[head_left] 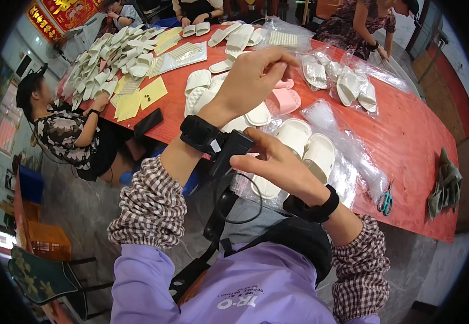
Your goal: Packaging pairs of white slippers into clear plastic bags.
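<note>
My left hand [258, 78] is raised over the table, its fingers loosely curled with nothing seen in them. A black strap with a small black box-shaped device [233, 150] sits on the left wrist, and a thin black cable loops below it. My right hand [280, 162] reaches across and pinches this device between thumb and fingers. Beneath the hands, white slide slippers [319, 156] lie on clear plastic bags [345, 181]. A pair of pink slippers [284, 101] rests just beyond, partly covered by my left hand.
The red table [407, 156] carries a heap of white slippers [107, 62], yellow paper sheets [148, 97], a dark phone [148, 122] and bagged slippers [348, 86]. Teal-handled scissors [385, 202] and a dark green cloth [444, 183] lie right. Several people work around the table.
</note>
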